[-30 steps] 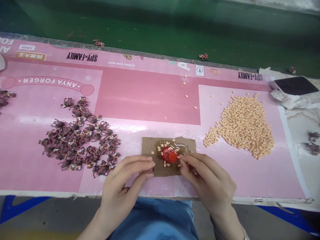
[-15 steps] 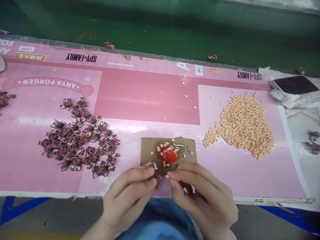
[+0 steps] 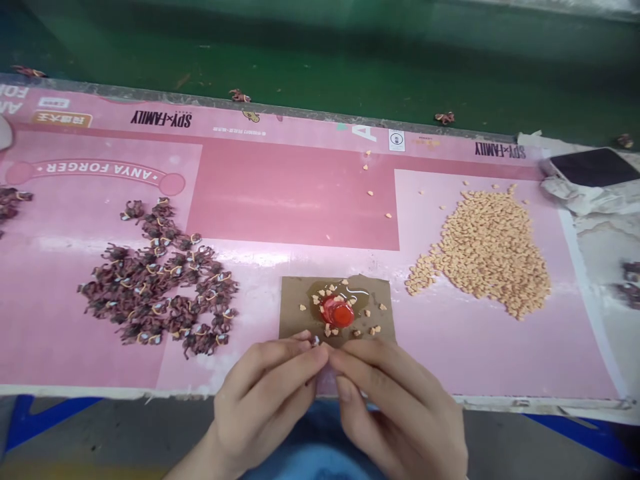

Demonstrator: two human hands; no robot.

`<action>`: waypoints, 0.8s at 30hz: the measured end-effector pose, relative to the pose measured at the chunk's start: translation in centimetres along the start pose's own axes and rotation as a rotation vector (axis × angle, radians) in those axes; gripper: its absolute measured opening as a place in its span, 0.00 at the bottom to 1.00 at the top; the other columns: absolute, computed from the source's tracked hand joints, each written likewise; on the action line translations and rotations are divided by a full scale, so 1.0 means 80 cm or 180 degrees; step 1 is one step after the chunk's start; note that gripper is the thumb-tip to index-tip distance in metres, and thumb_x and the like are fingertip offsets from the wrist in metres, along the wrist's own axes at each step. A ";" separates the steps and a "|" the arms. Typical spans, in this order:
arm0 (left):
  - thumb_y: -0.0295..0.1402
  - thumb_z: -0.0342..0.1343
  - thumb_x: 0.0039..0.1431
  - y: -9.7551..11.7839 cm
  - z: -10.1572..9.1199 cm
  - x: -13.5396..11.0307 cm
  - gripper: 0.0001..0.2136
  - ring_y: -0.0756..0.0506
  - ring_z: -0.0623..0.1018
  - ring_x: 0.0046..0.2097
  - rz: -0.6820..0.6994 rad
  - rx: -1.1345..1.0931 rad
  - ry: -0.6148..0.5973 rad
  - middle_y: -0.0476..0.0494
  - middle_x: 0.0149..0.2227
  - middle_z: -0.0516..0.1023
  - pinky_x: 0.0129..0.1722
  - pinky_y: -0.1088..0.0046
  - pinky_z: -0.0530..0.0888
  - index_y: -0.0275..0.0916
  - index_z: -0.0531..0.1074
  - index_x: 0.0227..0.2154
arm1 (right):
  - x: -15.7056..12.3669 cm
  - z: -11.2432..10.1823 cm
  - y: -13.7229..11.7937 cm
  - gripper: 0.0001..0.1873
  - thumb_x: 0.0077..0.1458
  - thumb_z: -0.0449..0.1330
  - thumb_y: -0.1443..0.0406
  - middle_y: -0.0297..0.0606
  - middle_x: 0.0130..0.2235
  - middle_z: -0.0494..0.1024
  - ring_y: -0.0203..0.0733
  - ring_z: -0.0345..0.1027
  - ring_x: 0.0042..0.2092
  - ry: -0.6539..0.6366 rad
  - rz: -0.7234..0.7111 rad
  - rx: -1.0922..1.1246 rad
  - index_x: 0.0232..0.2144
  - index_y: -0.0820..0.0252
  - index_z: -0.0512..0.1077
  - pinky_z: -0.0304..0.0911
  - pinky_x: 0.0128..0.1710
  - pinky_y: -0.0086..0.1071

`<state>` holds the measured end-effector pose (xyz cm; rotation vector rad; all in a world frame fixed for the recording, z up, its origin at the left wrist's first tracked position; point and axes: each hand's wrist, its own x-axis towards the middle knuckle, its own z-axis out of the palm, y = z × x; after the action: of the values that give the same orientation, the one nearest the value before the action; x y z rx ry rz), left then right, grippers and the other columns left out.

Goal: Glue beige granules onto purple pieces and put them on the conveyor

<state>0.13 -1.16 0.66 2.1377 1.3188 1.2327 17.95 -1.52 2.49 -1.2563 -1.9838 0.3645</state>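
Note:
My left hand and my right hand meet at the front edge of a brown cardboard square. Between the left fingertips is a small dark bundle, mostly hidden, with a pale speck showing. The right fingertips press in beside it, and whatever they pinch is hidden. On the cardboard, a red bottle cap sits in a shiny amber puddle among tan crumbs. A heap of dark bundles with yellow bands lies left of my hands. A heap of tan granules lies to the right.
Everything lies on a pink printed board whose near edge is just past my hands. A black phone rests on crumpled white wrapping at the back right. Green floor lies beyond the far edge, with a few stray bundles.
Both hands have drawn together toward the middle, and the dark bundle is now mostly covered by fingers. The view has shifted slightly, and the cardboard stays in place.

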 end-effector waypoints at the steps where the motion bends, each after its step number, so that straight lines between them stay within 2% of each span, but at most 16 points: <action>1: 0.19 0.56 0.66 0.001 0.002 0.001 0.10 0.51 0.86 0.37 -0.0098 -0.0076 0.0008 0.48 0.34 0.84 0.42 0.83 0.83 0.40 0.77 0.40 | -0.003 -0.002 0.002 0.14 0.63 0.56 0.73 0.37 0.36 0.84 0.36 0.80 0.34 0.0018 0.0115 0.0096 0.46 0.58 0.78 0.79 0.34 0.26; 4: 0.21 0.59 0.65 0.001 0.009 0.001 0.07 0.52 0.84 0.34 -0.0436 -0.0489 0.0025 0.48 0.33 0.83 0.38 0.85 0.82 0.39 0.76 0.39 | -0.013 -0.009 0.013 0.17 0.65 0.57 0.72 0.40 0.41 0.83 0.38 0.80 0.38 0.0136 0.0490 0.0267 0.52 0.57 0.77 0.78 0.37 0.29; 7: 0.21 0.60 0.63 0.000 0.006 0.003 0.07 0.53 0.82 0.31 -0.0463 -0.0665 0.0022 0.48 0.32 0.82 0.34 0.86 0.80 0.38 0.76 0.39 | -0.023 -0.017 0.026 0.17 0.64 0.59 0.72 0.39 0.42 0.82 0.39 0.79 0.38 0.0394 0.0766 0.0298 0.53 0.53 0.78 0.77 0.36 0.30; 9: 0.19 0.59 0.63 0.001 -0.005 0.011 0.08 0.53 0.82 0.30 -0.0302 -0.0499 -0.0147 0.48 0.32 0.83 0.34 0.86 0.80 0.38 0.76 0.40 | -0.027 -0.022 0.036 0.17 0.64 0.60 0.72 0.38 0.41 0.82 0.39 0.77 0.36 0.0609 0.0874 0.0241 0.51 0.51 0.79 0.74 0.32 0.29; 11: 0.19 0.57 0.64 0.000 -0.021 0.027 0.09 0.53 0.83 0.31 -0.0002 -0.0174 -0.0493 0.47 0.34 0.84 0.36 0.86 0.81 0.38 0.76 0.42 | -0.030 -0.027 0.047 0.15 0.64 0.60 0.71 0.38 0.39 0.82 0.38 0.77 0.35 0.0755 0.0963 0.0166 0.49 0.51 0.80 0.71 0.28 0.28; 13: 0.21 0.56 0.66 -0.009 -0.034 0.055 0.10 0.52 0.84 0.32 0.0379 0.0217 -0.0766 0.47 0.36 0.86 0.36 0.85 0.81 0.40 0.77 0.44 | -0.033 -0.033 0.060 0.14 0.65 0.60 0.69 0.37 0.38 0.81 0.37 0.76 0.34 0.0816 0.1017 0.0088 0.48 0.51 0.80 0.69 0.26 0.27; 14: 0.22 0.57 0.66 -0.019 -0.038 0.074 0.09 0.52 0.84 0.32 0.0553 0.0394 -0.0779 0.48 0.36 0.87 0.36 0.84 0.81 0.41 0.78 0.44 | -0.035 -0.036 0.067 0.13 0.65 0.60 0.69 0.37 0.37 0.81 0.37 0.75 0.33 0.0830 0.1039 0.0041 0.48 0.51 0.80 0.69 0.26 0.27; 15: 0.24 0.57 0.66 -0.033 -0.040 0.097 0.09 0.51 0.84 0.33 0.0657 0.0555 -0.0748 0.49 0.37 0.87 0.36 0.82 0.81 0.43 0.79 0.43 | -0.038 -0.039 0.075 0.12 0.65 0.60 0.68 0.37 0.37 0.81 0.36 0.75 0.32 0.0832 0.1059 -0.0015 0.47 0.51 0.80 0.68 0.25 0.26; 17: 0.30 0.62 0.64 -0.074 -0.035 0.152 0.06 0.47 0.85 0.36 0.0569 0.0806 -0.0582 0.50 0.38 0.87 0.40 0.75 0.82 0.46 0.81 0.40 | -0.044 -0.047 0.089 0.10 0.66 0.60 0.67 0.37 0.36 0.82 0.36 0.76 0.31 0.0834 0.1100 -0.0148 0.46 0.52 0.80 0.67 0.23 0.25; 18: 0.33 0.63 0.63 -0.100 -0.029 0.182 0.05 0.44 0.86 0.40 0.0181 0.0963 -0.0611 0.49 0.40 0.87 0.46 0.70 0.82 0.46 0.82 0.41 | -0.047 -0.050 0.096 0.09 0.66 0.60 0.66 0.38 0.36 0.82 0.37 0.76 0.31 0.0818 0.1122 -0.0217 0.45 0.52 0.80 0.67 0.23 0.25; 20: 0.34 0.63 0.61 -0.157 -0.015 0.243 0.08 0.42 0.85 0.46 -0.0888 0.1248 -0.0434 0.46 0.44 0.87 0.52 0.67 0.79 0.43 0.81 0.43 | -0.055 -0.058 0.108 0.09 0.66 0.59 0.64 0.38 0.36 0.83 0.38 0.78 0.31 0.0749 0.1129 -0.0376 0.43 0.53 0.80 0.67 0.22 0.25; 22: 0.34 0.60 0.62 -0.210 -0.001 0.296 0.11 0.41 0.84 0.47 -0.1154 0.1446 -0.0231 0.40 0.45 0.86 0.53 0.65 0.78 0.38 0.79 0.45 | -0.065 -0.064 0.118 0.09 0.66 0.59 0.63 0.38 0.36 0.84 0.38 0.79 0.31 0.0598 0.1018 -0.0504 0.43 0.53 0.80 0.68 0.23 0.24; 24: 0.34 0.58 0.61 -0.249 0.009 0.332 0.11 0.39 0.83 0.48 -0.1304 0.1595 -0.0083 0.39 0.45 0.86 0.54 0.63 0.76 0.37 0.78 0.44 | -0.076 -0.069 0.124 0.10 0.67 0.59 0.62 0.37 0.37 0.84 0.38 0.80 0.33 0.0496 0.0968 -0.0584 0.42 0.52 0.81 0.70 0.25 0.23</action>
<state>-5.15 31.64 0.21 2.0092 2.0955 0.7616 29.81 -2.86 -2.24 -1.6583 -1.7270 0.2255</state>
